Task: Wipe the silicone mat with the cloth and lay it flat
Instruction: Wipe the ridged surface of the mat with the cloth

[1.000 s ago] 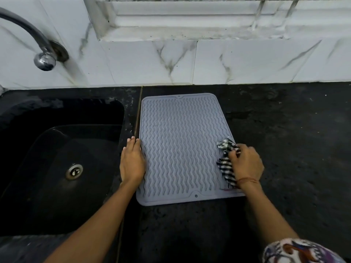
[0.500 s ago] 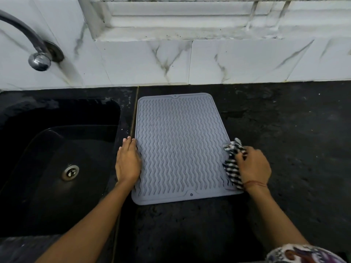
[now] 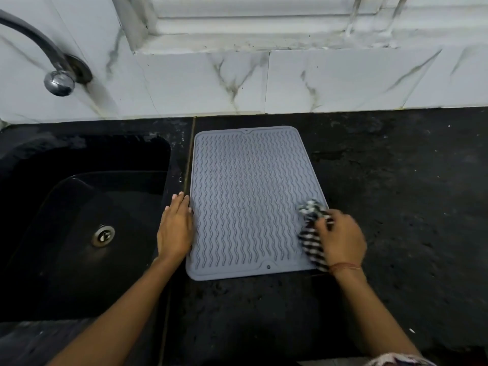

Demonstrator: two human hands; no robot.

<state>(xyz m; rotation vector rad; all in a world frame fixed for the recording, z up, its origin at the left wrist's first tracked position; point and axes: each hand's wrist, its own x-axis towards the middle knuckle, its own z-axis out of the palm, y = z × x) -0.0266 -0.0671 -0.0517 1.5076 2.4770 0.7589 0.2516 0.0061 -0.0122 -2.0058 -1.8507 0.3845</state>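
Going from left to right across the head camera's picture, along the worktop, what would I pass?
Sink → left hand → silicone mat → cloth → right hand → bare black worktop.

Both our forearms reach forward and up from the near edge, bare to the wrists. Our left hand (image 3: 174, 231) lies palm down, fingers straight and pressed together, pointing away from us. Our right hand (image 3: 342, 240) is curled into a loose fist, knuckles up, fingers bunched around a striped cloth (image 3: 311, 233), with a thin reddish thread around that wrist.
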